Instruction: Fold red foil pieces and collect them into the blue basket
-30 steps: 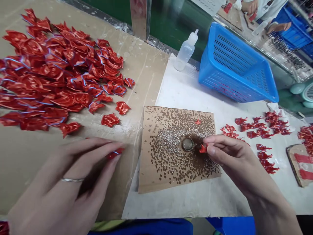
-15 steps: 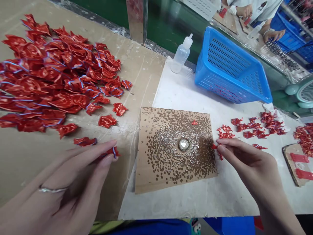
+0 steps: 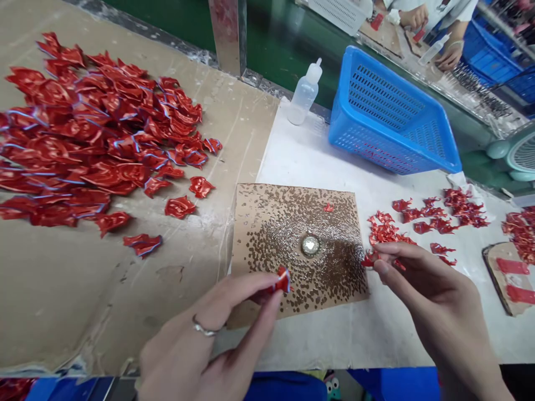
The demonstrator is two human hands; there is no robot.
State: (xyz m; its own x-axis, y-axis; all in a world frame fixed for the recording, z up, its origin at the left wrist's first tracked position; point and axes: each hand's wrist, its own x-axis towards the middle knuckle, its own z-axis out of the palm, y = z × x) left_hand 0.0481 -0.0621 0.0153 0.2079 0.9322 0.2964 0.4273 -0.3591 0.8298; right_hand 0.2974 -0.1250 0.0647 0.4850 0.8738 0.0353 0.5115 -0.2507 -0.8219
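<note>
My left hand, a ring on one finger, pinches a curled red satin petal with a pale edge above the lower part of a glue-spotted cardboard square. By the board's right edge, my right hand has thumb and forefinger closed on a small red fabric piece. Just behind those fingertips lies a cluster of small red pieces. A round, shiny cap-like disc sits mid-board, with a red scrap above it.
A large heap of red satin petals covers the left. Behind the board stand a squeeze bottle and a blue basket. More red pieces and a small board with red strips lie right. Another person's hands work across the partition.
My left hand has moved right with its red petal, from beside the heap to over the cardboard. My right hand stays near the board's right edge, pinching a small red piece.
</note>
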